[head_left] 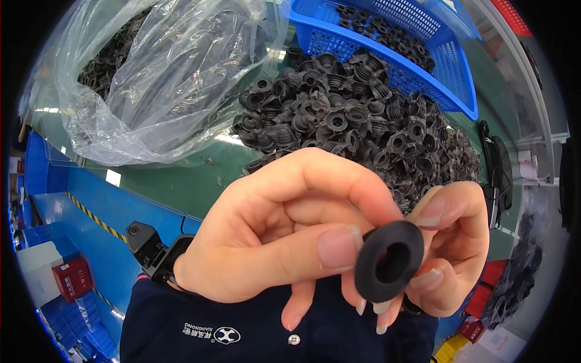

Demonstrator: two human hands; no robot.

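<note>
Both my hands are raised close to the camera, holding one black rubber ring with a round hole. My left hand pinches its left rim between thumb and forefinger. My right hand grips its right rim with the fingertips. Behind them, a big pile of black ribbed rubber bellows parts lies on the green table.
A clear plastic bag full of the same black parts sits at the back left. A blue plastic basket with several black parts stands at the back right. Red and blue crates stand on the blue floor at lower left.
</note>
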